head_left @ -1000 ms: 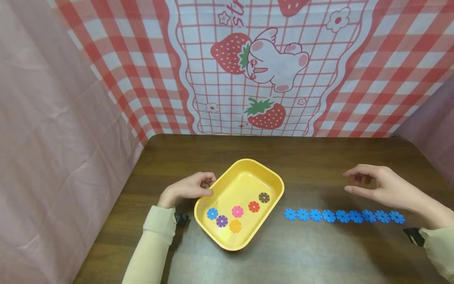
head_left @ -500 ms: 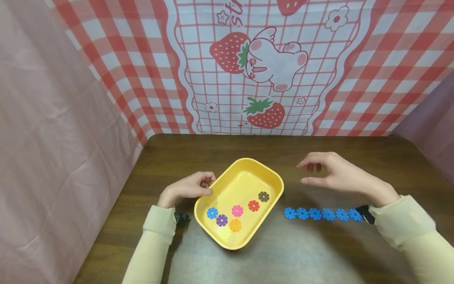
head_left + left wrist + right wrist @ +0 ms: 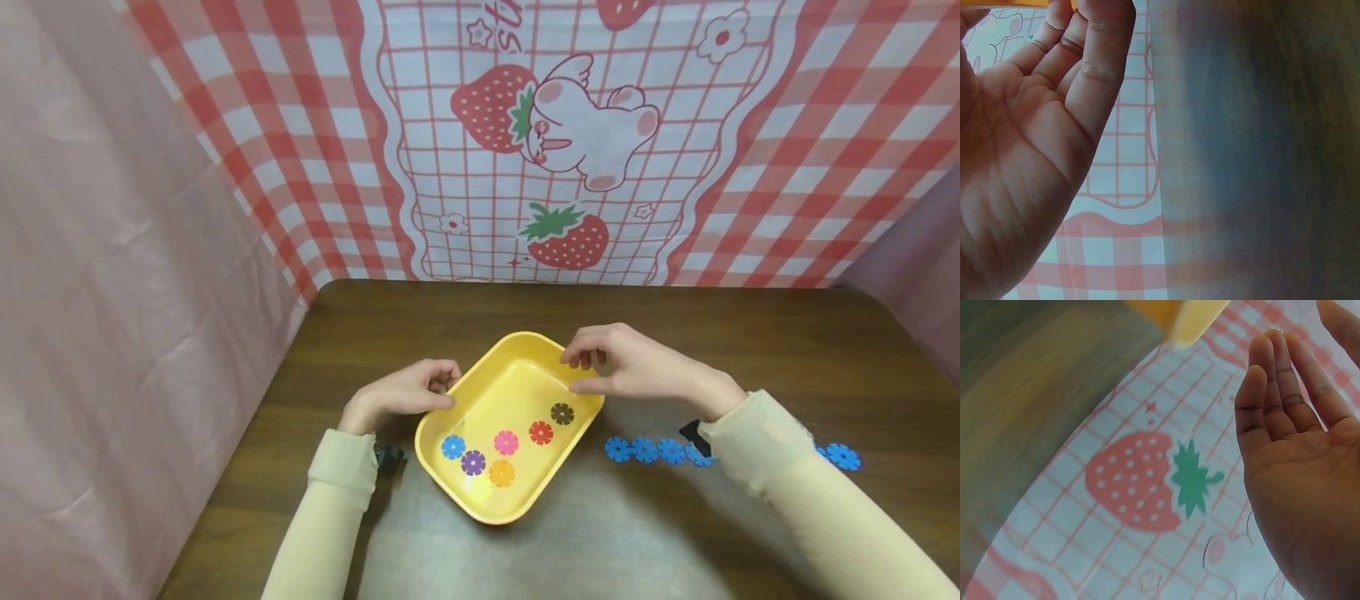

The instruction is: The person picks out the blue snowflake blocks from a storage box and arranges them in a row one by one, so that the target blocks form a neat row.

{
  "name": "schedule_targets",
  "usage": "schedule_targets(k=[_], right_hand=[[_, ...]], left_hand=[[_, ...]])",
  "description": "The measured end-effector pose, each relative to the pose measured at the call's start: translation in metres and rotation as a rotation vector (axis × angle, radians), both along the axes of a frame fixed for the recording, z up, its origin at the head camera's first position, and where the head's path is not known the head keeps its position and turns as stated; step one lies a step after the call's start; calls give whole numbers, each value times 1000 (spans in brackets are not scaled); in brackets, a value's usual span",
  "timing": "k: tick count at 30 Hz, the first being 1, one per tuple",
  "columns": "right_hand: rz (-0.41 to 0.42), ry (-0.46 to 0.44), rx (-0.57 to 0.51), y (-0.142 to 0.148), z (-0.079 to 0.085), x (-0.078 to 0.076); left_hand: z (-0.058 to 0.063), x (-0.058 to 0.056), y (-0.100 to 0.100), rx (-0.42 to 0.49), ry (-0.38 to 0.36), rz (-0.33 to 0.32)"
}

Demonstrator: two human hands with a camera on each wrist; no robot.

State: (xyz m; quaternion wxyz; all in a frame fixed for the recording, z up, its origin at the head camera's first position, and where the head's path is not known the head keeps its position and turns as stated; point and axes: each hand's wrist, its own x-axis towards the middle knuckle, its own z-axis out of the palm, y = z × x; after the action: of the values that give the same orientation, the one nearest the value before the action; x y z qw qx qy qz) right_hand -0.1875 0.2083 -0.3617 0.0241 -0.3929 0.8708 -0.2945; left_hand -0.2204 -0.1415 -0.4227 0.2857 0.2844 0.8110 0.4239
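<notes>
A yellow plastic tray [image 3: 517, 379] lies slantwise on the table in the head view. My left hand [image 3: 405, 390] grips its left rim, thumb on the edge and fingers curled at the outer side. Over the tray's far right corner hovers my right hand [image 3: 637, 365], fingers loosely bent and nothing held. In the right wrist view this right hand [image 3: 1310, 450] is also free of any object. Several flower-shaped plastic discs lie inside the tray, among them a brown disc [image 3: 562, 414], a red disc [image 3: 541, 432], a pink disc [image 3: 506, 442] and a blue disc [image 3: 453, 447].
A row of blue flower-shaped discs [image 3: 643, 451] runs along the table right of the tray, partly hidden by my right sleeve [image 3: 757, 450]. The brown wooden table [image 3: 420, 308] ends at a red-and-white checked cloth [image 3: 322, 167]. A pink curtain [image 3: 127, 292] hangs at the left.
My right hand has moved left from above the blue row to the tray's far right corner. The left hand stays on the rim, and the discs in the tray lie as before.
</notes>
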Motion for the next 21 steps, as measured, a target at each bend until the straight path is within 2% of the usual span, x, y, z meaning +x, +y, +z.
schedule_targets(k=[8, 18, 21], right_hand=[[58, -50, -2, -39, -6, -5], [135, -140, 29, -91, -36, -3], [150, -137, 26, -103, -42, -1]], left_hand=[[1, 0, 0, -3, 9, -3], [1, 1, -1, 23, 10, -38], [1, 0, -1, 29, 17, -41]])
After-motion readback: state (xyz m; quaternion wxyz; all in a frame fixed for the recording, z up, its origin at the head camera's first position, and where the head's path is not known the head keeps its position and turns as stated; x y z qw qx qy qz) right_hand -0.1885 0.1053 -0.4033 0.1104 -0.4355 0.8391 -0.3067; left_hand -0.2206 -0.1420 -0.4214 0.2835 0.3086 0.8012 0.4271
